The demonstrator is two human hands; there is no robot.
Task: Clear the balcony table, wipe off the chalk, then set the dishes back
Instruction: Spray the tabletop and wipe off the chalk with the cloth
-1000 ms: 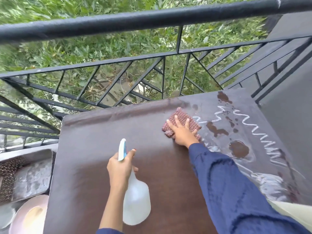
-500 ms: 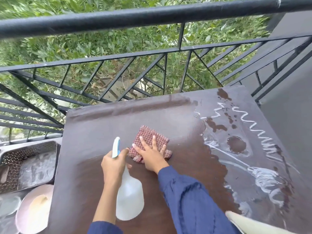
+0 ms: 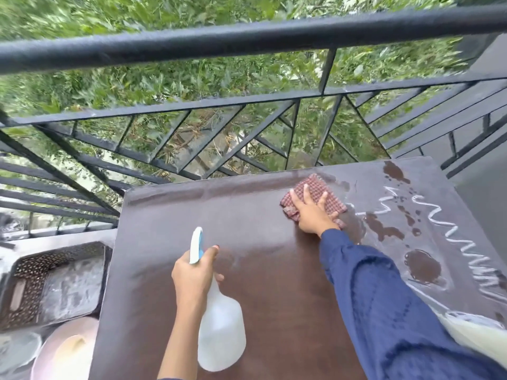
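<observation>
The dark brown balcony table (image 3: 164,231) fills the lower middle of the head view. My right hand (image 3: 312,215) presses flat, fingers spread, on a red checked cloth (image 3: 315,189) near the table's far edge. My left hand (image 3: 194,272) grips the neck of a white spray bottle (image 3: 219,333) with a blue-and-white trigger, held over the table's middle. White chalk zigzags (image 3: 450,231) and wet patches (image 3: 422,264) cover the table's right part. The left and middle parts look wiped and damp.
A black metal railing (image 3: 247,42) runs just beyond the table's far edge, with green foliage behind. On the left, below the table, stand a perforated tray (image 3: 55,283) and a pale pink plate (image 3: 68,352). A grey wall (image 3: 488,204) lies to the right.
My right hand has slid the cloth from the table's middle back out to the far right, next to the chalk. The left hand with the bottle has stayed about where it was.
</observation>
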